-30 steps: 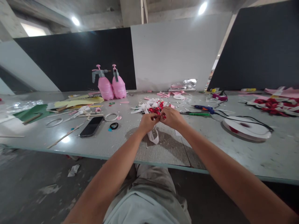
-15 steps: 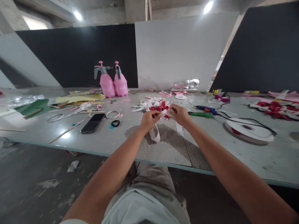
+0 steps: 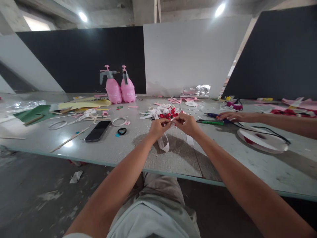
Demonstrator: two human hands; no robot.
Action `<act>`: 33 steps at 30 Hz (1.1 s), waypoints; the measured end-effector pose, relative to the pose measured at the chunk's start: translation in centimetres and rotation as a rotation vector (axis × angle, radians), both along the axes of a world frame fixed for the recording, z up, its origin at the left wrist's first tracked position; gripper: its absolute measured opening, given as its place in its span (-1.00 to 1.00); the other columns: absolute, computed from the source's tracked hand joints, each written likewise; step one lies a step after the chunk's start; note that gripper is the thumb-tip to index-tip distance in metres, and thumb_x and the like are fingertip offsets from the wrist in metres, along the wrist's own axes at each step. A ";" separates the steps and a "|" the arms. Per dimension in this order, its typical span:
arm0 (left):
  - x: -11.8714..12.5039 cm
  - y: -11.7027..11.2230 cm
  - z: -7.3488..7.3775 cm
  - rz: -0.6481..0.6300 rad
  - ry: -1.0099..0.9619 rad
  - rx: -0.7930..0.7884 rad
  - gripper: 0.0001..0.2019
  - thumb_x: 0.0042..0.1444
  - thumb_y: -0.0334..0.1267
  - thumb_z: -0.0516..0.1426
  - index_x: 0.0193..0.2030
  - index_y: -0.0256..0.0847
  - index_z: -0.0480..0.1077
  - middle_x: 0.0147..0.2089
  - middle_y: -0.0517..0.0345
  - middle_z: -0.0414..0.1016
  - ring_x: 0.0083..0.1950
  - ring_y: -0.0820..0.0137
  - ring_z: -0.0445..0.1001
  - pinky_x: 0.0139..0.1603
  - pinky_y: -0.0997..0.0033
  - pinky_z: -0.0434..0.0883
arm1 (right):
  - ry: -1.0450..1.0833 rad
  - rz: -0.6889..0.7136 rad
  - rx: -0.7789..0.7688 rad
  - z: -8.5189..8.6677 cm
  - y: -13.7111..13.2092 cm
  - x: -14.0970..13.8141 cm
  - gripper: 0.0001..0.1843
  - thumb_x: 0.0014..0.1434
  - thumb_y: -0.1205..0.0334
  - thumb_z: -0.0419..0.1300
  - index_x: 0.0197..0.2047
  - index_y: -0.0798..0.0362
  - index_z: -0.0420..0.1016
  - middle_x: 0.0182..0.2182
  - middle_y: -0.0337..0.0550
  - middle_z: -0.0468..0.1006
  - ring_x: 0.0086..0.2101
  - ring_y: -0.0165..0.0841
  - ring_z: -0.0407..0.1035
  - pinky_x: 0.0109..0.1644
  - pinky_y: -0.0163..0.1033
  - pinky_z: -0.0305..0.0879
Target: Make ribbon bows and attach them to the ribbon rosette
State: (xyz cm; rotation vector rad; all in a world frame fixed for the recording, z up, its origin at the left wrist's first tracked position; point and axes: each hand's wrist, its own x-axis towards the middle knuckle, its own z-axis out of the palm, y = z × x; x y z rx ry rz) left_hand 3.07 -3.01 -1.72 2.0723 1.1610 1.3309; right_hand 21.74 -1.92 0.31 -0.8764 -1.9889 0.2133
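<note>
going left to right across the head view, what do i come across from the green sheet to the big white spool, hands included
green sheet → phone → black ring → person's left hand → person's right hand → white spool

— Which quantities are recorded at ten o'clock?
— Two spray bottles [image 3: 113,91] are counted.
— At nine?
— One phone [image 3: 98,131], two white rings [image 3: 119,125].
— At three?
— One reel [image 3: 266,142], one co-worker's hand [image 3: 229,116].
— At dial center?
— One left hand [image 3: 158,128], one right hand [image 3: 187,125].
</note>
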 end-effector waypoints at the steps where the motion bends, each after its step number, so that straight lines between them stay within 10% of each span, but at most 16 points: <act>1: 0.0 0.0 0.0 0.002 0.008 0.000 -0.71 0.13 -0.09 0.15 -0.19 -0.21 0.61 -0.39 0.14 0.56 -0.45 0.49 0.30 -0.41 0.49 0.19 | -0.005 -0.010 0.004 0.0 0.0 0.0 -0.88 0.08 0.26 0.17 -0.39 0.08 0.53 -0.50 -0.19 0.49 -0.50 -0.42 0.29 -0.40 -0.30 0.21; 33: 0.4 -0.3 0.2 -0.027 0.010 0.006 -0.74 0.15 -0.14 0.15 -0.19 -0.24 0.60 -0.32 0.10 0.61 -0.38 0.47 0.40 -0.33 0.49 0.25 | -0.146 -0.081 0.042 -0.7 1.3 -0.7 -0.95 -0.05 0.27 0.07 -0.45 0.04 0.27 -0.48 -0.18 0.38 -0.48 -0.40 0.18 -0.34 -0.29 0.09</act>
